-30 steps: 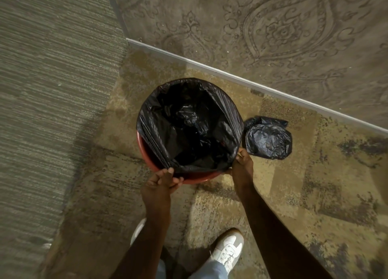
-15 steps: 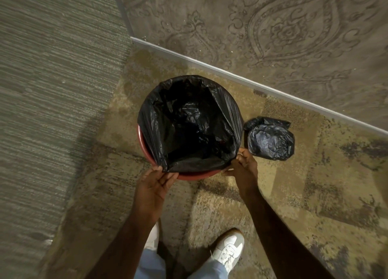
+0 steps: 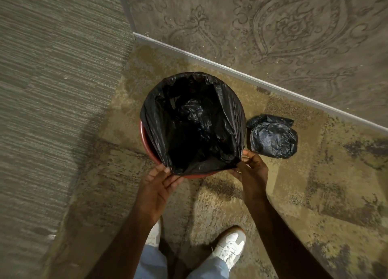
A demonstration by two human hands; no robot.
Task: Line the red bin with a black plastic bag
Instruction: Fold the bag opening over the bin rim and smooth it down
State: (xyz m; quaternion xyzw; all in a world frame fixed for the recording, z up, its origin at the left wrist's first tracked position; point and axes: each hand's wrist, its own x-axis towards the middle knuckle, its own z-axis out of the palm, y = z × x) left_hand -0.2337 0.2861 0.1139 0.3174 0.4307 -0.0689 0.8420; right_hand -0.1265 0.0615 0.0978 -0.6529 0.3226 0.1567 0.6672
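Both hands pinching black plastic bag (image 3: 193, 123) hem: left hand (image 3: 161, 180), right hand (image 3: 249, 167). Best stretched outward, folded down over near red bin (image 3: 147, 140) rim.

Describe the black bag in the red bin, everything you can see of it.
The black bag is thin, glossy, crinkled plastic, open at the mouth and sunk into the red bin. Its edge is folded over the far and right rim; on the near and left side the red rim still shows bare. The left hand and right hand each pinch its near edge. Loose folds bunch up inside.
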